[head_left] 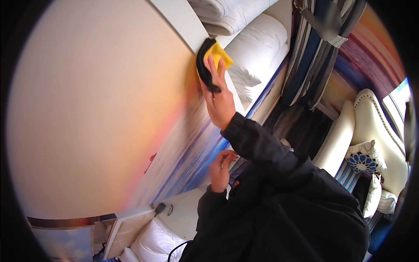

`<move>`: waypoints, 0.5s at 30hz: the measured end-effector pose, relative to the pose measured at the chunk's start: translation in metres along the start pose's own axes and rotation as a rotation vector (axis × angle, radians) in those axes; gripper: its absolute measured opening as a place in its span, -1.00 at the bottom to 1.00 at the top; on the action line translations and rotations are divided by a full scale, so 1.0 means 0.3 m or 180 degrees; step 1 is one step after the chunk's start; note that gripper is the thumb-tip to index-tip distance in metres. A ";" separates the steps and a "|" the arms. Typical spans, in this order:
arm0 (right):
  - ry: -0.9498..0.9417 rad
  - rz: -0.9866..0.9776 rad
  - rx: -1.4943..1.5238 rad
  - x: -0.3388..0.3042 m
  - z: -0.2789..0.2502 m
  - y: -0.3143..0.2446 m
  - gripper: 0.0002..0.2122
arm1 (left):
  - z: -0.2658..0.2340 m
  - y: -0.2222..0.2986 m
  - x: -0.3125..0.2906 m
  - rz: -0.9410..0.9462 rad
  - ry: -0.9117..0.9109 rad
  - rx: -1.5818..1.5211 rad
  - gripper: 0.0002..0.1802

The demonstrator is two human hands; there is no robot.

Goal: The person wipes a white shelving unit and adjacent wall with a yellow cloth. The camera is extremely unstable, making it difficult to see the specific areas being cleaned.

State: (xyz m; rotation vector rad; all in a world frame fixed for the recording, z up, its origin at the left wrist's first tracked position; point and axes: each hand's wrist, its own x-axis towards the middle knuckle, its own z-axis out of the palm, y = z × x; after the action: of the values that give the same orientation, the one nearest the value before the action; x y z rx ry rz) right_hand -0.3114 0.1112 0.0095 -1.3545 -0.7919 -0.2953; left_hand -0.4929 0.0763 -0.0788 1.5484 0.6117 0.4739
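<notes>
My right hand reaches up with a folded yellow and black cloth under its fingers, gripping it against the edge of a large painted panel. The panel shades from cream to orange, with blue and purple streaks low on its right side. A white frame edge runs beside the cloth. Lower down, in front of my dark jacket, my left hand hangs near the panel. Its fingers are loosely bent and somewhat apart, and I see nothing in them.
Folded white quilts and white pillows fill the shelf beside the cloth. A striped curtain hangs farther right. At the right stands a cream upholstered headboard with a patterned cushion. Another white pillow lies at the lower left.
</notes>
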 end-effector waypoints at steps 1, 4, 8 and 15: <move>-0.0096 0.0041 0.0061 -0.040 0.017 0.012 -0.60 | 0.000 0.006 -0.006 0.0003 0.0028 -0.0008 -0.80; -0.0187 0.0851 -0.0019 -0.338 0.038 0.345 -0.37 | 0.000 0.038 0.003 0.0097 0.0033 -0.0091 -0.79; -0.0312 0.1567 -0.1012 -0.432 -0.043 0.543 -0.66 | -0.020 0.003 -0.002 0.0113 0.0059 -0.0050 -0.78; -0.0326 0.0267 0.0568 -0.075 0.004 0.050 -0.53 | -0.026 -0.035 -0.067 -0.0142 0.0142 -0.0153 -0.81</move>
State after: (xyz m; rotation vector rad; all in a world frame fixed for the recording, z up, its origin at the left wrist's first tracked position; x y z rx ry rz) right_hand -0.3184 0.1101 -0.0165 -1.2382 -0.8243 -0.0872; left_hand -0.5143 0.0698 -0.0874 1.4792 0.6634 0.4870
